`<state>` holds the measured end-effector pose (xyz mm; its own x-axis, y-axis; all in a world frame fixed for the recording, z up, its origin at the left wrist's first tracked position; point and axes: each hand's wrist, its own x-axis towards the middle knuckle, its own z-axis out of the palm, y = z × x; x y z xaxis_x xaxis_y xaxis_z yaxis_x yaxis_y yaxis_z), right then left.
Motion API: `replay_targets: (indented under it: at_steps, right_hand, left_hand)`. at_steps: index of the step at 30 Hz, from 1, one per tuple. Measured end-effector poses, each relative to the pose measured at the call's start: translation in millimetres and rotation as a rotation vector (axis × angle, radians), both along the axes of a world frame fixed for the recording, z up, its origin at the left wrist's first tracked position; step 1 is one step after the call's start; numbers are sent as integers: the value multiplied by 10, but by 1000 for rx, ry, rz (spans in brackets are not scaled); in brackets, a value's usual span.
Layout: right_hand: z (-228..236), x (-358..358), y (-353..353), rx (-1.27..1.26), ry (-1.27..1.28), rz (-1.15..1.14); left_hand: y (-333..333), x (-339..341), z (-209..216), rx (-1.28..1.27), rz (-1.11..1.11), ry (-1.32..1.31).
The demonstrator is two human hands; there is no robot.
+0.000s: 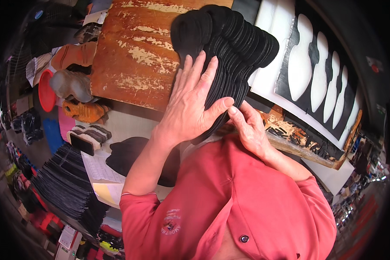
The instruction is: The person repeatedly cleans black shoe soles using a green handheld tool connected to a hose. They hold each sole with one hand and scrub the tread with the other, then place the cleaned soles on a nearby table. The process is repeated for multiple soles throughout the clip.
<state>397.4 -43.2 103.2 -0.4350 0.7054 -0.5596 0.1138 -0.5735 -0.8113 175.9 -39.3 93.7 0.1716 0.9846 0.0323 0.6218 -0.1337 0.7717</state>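
Observation:
A fanned stack of black insole-shaped pieces [234,47] lies across the right part of a worn brown board, its near end close to my red shirt. Stretched out and flat, the fingers of my left hand [184,102] rest on the stack's left side, the thumb reaching over its near end. At the near right edge, my right hand [249,128] grips the stack, its thumb almost touching the left thumb. Some of its fingers are hidden behind the pieces.
The brown board [130,56] has peeling patches. To the right are a black sheet [286,65] with several sole-shaped cutouts and a wooden tray edge [307,155] with black scraps. On the left are gloves [84,110], a phone [81,145], papers [100,169] and stacked black sheets [67,182].

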Motion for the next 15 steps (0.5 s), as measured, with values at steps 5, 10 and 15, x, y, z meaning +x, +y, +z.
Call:
replay_targets:
  at_steps: [5, 10, 15]
  right_hand:
    - [-208, 184, -31, -163, 92, -53]
    - [-209, 184, -42, -156, 199, -91]
    - [-180, 54, -1, -19, 33, -64]
  left_hand:
    - [-60, -78, -108, 18, -4, 169]
    - [-67, -195, -141, 28, -23, 282]
    - [-47, -343, -276, 96, -52, 286]
